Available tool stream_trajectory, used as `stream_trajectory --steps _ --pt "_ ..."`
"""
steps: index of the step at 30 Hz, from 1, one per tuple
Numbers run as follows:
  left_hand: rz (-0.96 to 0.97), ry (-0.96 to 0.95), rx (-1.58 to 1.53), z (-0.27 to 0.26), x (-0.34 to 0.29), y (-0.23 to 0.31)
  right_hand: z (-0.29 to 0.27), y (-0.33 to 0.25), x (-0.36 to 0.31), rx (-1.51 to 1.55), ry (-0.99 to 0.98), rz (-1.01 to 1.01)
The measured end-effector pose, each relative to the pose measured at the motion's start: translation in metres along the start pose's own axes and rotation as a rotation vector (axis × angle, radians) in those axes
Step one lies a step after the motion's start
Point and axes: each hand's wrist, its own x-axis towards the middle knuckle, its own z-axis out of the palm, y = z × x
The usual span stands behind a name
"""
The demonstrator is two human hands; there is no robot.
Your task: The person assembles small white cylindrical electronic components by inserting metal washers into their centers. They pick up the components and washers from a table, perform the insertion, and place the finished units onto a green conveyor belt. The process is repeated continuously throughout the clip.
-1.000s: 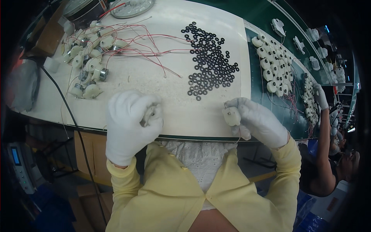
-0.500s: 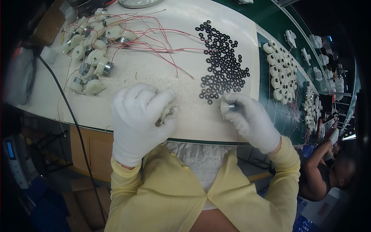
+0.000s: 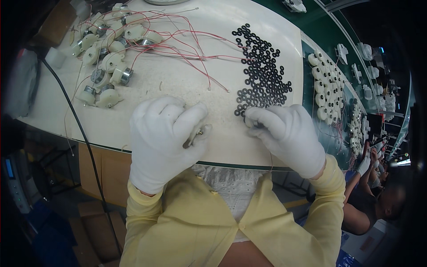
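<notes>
My left hand (image 3: 162, 138), in a white glove, is closed around a small motor (image 3: 199, 132). A short metal shaft pokes out between its thumb and fingers. My gloved right hand (image 3: 291, 140) pinches another small motor (image 3: 255, 126), mostly covered by the fingers. Its fingertips are at the near end of a spread of black rubber rings (image 3: 262, 80), and a thin wire hangs below that hand over the table edge. Beyond my left hand lies a heap of cream plastic and metal motors (image 3: 111, 64) with long red and white wires.
The white table (image 3: 178, 84) has a green edge. On a green surface to the right stand rows of cream motors with black rings (image 3: 327, 86). A black cable (image 3: 82, 129) runs down the left side. Another person (image 3: 362, 204) sits at the far right.
My right hand has shifted slightly left and turned its motor, which the fingers now cover more, with the fingertips closer to the rings. The left hand has barely moved. The view has shifted slightly.
</notes>
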Motion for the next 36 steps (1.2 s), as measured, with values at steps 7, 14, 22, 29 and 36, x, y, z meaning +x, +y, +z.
stream_trajectory --steps 7,14,22,29,36 --pt "-0.052 -0.12 0.022 -0.002 -0.009 0.001 -0.023 0.003 0.009 -0.025 -0.225 -0.096" --pt "0.004 -0.009 0.013 0.002 -0.001 0.0 -0.03 0.001 0.003 -0.17 -0.33 -0.152" --pt "0.021 -0.003 -0.006 0.004 0.0 -0.001 -0.015 0.001 -0.019 -0.263 -0.04 -0.097" --pt "0.046 0.015 0.028 0.007 -0.003 -0.001 -0.026 0.007 -0.075 -0.209 -0.139 -0.015" --pt "0.049 -0.025 0.046 0.006 -0.008 0.0 -0.05 0.016 -0.089 -0.023 -0.145 0.141"
